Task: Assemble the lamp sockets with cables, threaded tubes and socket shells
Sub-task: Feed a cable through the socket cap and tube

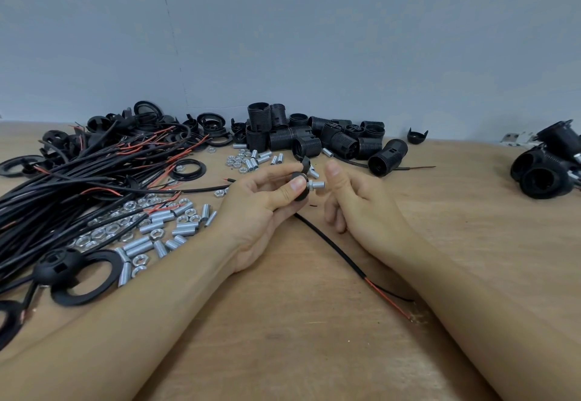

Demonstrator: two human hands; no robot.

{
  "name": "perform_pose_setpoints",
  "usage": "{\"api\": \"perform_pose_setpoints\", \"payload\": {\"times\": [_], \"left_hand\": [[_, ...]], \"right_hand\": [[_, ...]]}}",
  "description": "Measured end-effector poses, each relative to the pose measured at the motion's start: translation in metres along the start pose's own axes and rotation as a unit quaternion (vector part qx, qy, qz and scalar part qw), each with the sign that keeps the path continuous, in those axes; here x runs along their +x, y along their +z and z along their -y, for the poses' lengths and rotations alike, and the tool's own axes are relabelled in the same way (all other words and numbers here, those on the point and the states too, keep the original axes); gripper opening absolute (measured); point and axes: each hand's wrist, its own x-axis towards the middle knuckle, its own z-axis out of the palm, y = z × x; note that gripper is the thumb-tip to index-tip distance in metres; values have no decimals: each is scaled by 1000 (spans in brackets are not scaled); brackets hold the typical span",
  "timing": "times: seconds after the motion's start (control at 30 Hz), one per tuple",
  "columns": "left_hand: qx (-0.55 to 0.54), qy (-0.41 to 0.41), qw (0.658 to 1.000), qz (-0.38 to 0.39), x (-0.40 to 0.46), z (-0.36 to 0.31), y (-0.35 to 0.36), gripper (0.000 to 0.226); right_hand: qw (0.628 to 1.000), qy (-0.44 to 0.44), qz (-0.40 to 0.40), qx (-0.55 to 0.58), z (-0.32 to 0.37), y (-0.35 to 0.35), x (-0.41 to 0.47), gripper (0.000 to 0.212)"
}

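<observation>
Above the table (314, 337), left hand (261, 209) pinching socket cap (300, 188), right hand (352, 199) loosely open

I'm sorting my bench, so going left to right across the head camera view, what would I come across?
Bundle of black cables → loose threaded tubes and nuts → left hand holding a black cap with a tube → right hand → finished sockets.

cables (78, 180) left, socket shells (317, 139) behind, threaded tubes (157, 231) between
</observation>
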Motion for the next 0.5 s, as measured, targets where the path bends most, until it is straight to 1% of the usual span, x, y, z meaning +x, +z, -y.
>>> {"api": "perform_pose_setpoints", "payload": {"times": [0.07, 0.1, 0.17, 0.2, 0.23, 0.3, 0.33, 0.37, 0.43, 0.47, 0.5], "left_hand": [[8, 1, 1000, 1, -1, 0, 0, 36], [15, 0, 1000, 8, -2, 0, 1, 36], [24, 0, 1000, 17, -3, 1, 2, 35], [24, 1, 1000, 15, -3, 0, 2, 35], [20, 2, 1000, 8, -2, 0, 2, 35], [7, 2, 1000, -3, 0, 0, 1, 34], [5, 2, 1000, -2, 0, 0, 1, 34], [9, 2, 1000, 3, 0, 0, 0, 34], [16, 4, 1000, 14, -1, 1, 1, 34], [14, 7, 1000, 14, -1, 1, 0, 32], [10, 9, 1000, 12, -1, 1, 0, 31]], "right_hand": [[1000, -9, 12, -2, -1, 0, 0, 37], [1000, -7, 12, 1, -2, 0, 0, 40], [1000, 12, 2, 11, -3, 1, 1, 58], [1000, 20, -2, 13, -1, 1, 1, 62], [1000, 19, -3, 13, 0, 0, 1, 58], [1000, 1, 2, 7, 2, -1, 0, 37], [1000, -7, 6, 3, 2, -1, 0, 30], [1000, -11, 10, 2, 1, -1, 0, 33], [1000, 4, 6, 8, -1, -1, 0, 53], [1000, 14, 4, 10, 0, -1, 0, 59], [1000, 13, 6, 8, 1, -1, 0, 59]]}}
